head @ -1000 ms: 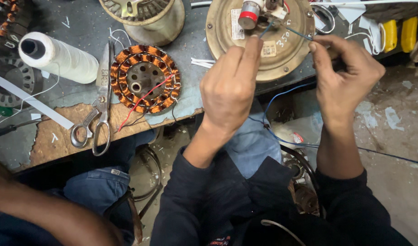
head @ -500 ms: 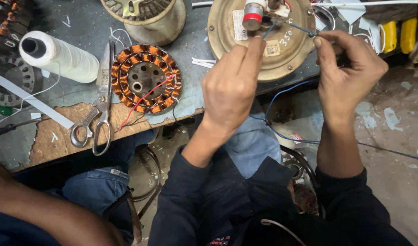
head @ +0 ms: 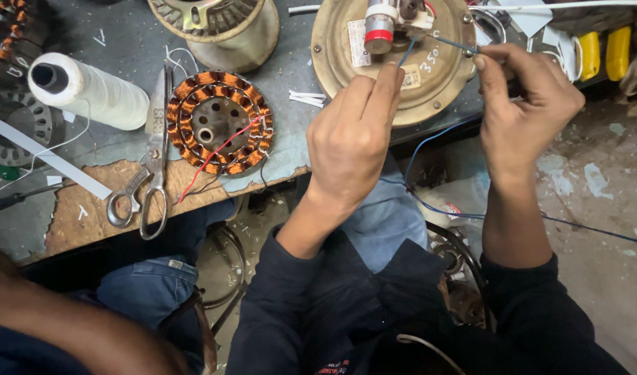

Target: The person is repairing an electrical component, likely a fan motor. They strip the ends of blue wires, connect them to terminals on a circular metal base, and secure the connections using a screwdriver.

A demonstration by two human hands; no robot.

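Right now we are working at the brass-coloured motor housing (head: 429,76) lying flat on the desk (head: 124,42), and we are taking that housing as our landmark. Our left hand (head: 353,139) is resting against its near edge, with the fingers (head: 384,90) closed and pinching a blue wire (head: 407,52) that is running up toward the small cylinder (head: 379,24) with the red band, mounted near the housing's middle. Our right hand (head: 523,104) is hovering at the housing's right edge, with thumb and forefinger pinched shut on another thin wire (head: 454,43) that is stretching across to the same cylinder. A longer blue lead (head: 429,201) is hanging down below the housing, off the desk edge.

Left of the housing, a copper-wound stator (head: 218,125) is lying flat, with a red wire (head: 214,153) trailing across it. Scissors (head: 148,173) are lying just left of the stator, and farther left still a spool (head: 89,90) of white thread is lying on its side. Beyond the stator, to the housing's upper left, a metal rotor (head: 221,24) is sitting.
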